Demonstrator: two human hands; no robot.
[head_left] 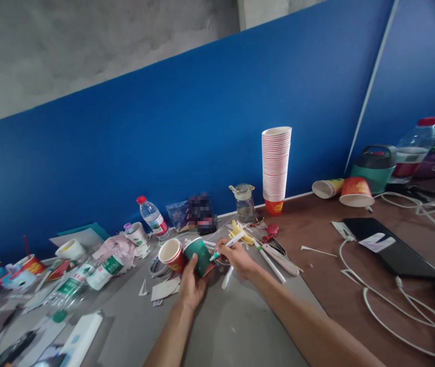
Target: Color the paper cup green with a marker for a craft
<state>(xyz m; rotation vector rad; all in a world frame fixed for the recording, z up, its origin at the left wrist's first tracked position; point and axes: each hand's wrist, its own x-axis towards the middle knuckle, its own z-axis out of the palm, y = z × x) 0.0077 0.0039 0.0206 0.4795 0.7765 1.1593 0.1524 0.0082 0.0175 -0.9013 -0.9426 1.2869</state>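
My left hand [191, 285] clamps its fingers on the green cup [199, 255], tipped on the tabletop [225, 326], mouth pointing up-left. My right hand [238, 257] pinches a pen [228, 245], tip aimed left at the cup.

A dark green paper cup [199, 255] lies tipped on its side, mouth facing left (rim white), and a white marker pen with green tip [226, 245] touches its right wall.
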